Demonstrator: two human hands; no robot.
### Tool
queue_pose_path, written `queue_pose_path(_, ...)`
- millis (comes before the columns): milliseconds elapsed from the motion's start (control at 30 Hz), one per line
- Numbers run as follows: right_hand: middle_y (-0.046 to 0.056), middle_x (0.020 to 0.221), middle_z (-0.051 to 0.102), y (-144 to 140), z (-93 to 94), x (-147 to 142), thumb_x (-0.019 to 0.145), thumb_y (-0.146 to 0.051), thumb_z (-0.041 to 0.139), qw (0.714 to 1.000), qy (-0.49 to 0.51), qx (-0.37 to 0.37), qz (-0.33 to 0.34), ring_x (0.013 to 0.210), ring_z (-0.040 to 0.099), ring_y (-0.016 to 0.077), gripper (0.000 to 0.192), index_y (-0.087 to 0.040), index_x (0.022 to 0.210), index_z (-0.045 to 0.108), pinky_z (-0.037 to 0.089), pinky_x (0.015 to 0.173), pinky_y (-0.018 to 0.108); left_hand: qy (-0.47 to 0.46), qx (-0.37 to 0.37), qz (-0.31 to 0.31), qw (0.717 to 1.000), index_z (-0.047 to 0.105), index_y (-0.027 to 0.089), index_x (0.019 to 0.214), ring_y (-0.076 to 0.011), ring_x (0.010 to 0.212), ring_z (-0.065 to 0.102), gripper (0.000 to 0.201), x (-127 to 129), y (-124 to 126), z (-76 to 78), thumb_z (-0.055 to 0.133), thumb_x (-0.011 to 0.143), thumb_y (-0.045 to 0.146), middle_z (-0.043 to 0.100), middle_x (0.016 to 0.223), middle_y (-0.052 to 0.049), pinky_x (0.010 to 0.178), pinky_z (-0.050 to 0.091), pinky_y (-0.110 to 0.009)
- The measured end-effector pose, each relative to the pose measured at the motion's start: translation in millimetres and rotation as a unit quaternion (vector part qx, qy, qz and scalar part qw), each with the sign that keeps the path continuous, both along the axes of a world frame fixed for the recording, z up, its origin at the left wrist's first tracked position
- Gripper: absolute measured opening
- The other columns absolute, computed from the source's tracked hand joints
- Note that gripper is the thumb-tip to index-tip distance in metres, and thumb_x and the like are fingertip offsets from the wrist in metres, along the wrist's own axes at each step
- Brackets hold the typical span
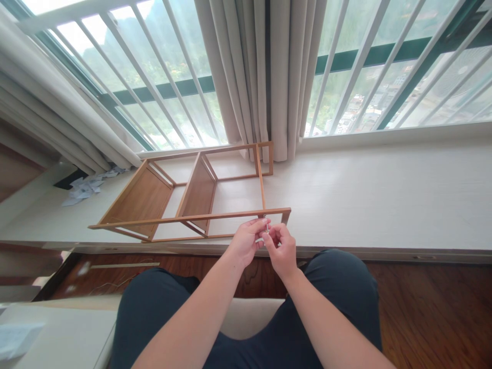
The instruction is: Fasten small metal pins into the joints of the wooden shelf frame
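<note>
Your left hand (246, 240) and right hand (282, 248) pinch a small metal screw (266, 221) together. It touches the wooden shelf frame (192, 218) lying on the surface (384, 195).

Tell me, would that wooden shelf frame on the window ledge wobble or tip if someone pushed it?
Probably easy to shift: the wooden shelf frame is thin slats with open gaps, so likely light. It lies on its side on the window ledge, so tipping seems unlikely. Both hands, left hand and right hand, meet at its near rail, which may steady it.
</note>
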State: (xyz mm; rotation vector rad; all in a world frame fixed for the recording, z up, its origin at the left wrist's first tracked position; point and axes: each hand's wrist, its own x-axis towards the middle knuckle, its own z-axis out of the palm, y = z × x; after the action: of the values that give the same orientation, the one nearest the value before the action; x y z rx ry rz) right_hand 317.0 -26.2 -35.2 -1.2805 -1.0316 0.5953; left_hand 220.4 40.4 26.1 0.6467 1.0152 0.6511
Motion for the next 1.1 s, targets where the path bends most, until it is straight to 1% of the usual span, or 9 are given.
queue_pose_path(233, -0.008, 0.062, 0.046, 1, -3.1, 0, 0.087, -0.034, 0.071, 0.999, -0.045, 0.006, -0.004, 0.053, 0.044, 0.0106, 0.025, -0.024, 0.083, 0.048, 0.038, 0.054, 0.024, -0.017, 0.005, -0.003, 1.0, 0.076, 0.012, 0.087, -0.0132, 0.067, 0.059, 0.024, 1, 2, -0.3, 0.084, 0.072, 0.029, 0.068, 0.079, -0.006, 0.06, 0.047, -0.024)
queue_pose_path(433, -0.008, 0.063, 0.048, 2, -8.4, -1, 0.086, -0.032, 0.071, 0.998, -0.064, -0.005, -0.019, 0.053, 0.045, 0.011, 0.023, -0.024, 0.085, 0.05, 0.039, 0.054, 0.024, -0.027, -0.01, 0.003, 1.0, 0.077, 0.011, 0.087, -0.0126, 0.067, 0.06, 0.022, 0, 2, -0.7, 0.083, 0.072, 0.026, 0.068, 0.079, -0.006, 0.058, 0.047, -0.023)
queue_pose_path(600, -0.008, 0.062, 0.048, 3, -1.8, -2, 0.086, -0.035, 0.07, 0.998, -0.065, -0.004, -0.025, 0.052, 0.044, 0.0107, 0.023, -0.024, 0.083, 0.05, 0.04, 0.052, 0.024, -0.026, -0.013, 0.016, 0.999, 0.077, 0.011, 0.089, -0.0114, 0.067, 0.059, 0.022, 0, 1, 1.5, 0.083, 0.073, 0.024, 0.068, 0.081, -0.006, 0.055, 0.044, -0.021)
queue_pose_path(733, -0.008, 0.061, 0.047, 2, 4.2, -2, 0.086, -0.037, 0.07, 0.998, -0.063, -0.004, -0.025, 0.051, 0.043, 0.0105, 0.024, -0.024, 0.082, 0.049, 0.038, 0.051, 0.023, -0.026, -0.014, 0.013, 0.999, 0.077, 0.011, 0.089, -0.0112, 0.066, 0.059, 0.022, 0, 2, 0.3, 0.083, 0.073, 0.025, 0.068, 0.081, -0.007, 0.055, 0.045, -0.021)
queue_pose_path(900, -0.007, 0.061, 0.047, 2, 4.5, -1, 0.087, -0.038, 0.069, 0.998, -0.061, -0.011, -0.027, 0.051, 0.043, 0.0103, 0.026, -0.024, 0.081, 0.049, 0.039, 0.051, 0.023, -0.03, -0.013, 0.004, 0.999, 0.076, 0.012, 0.09, -0.0118, 0.064, 0.06, 0.024, 0, 3, -1.7, 0.084, 0.073, 0.026, 0.068, 0.08, -0.006, 0.058, 0.047, -0.023)
queue_pose_path(1100, -0.007, 0.061, 0.047, 3, 3.8, 0, 0.089, -0.041, 0.067, 0.999, -0.046, -0.011, -0.019, 0.052, 0.044, 0.0106, 0.025, -0.023, 0.082, 0.051, 0.039, 0.052, 0.023, -0.048, -0.031, -0.001, 0.998, 0.075, 0.012, 0.088, -0.012, 0.069, 0.061, 0.026, 1, 6, -3.9, 0.086, 0.071, 0.027, 0.067, 0.081, -0.005, 0.062, 0.048, -0.023)
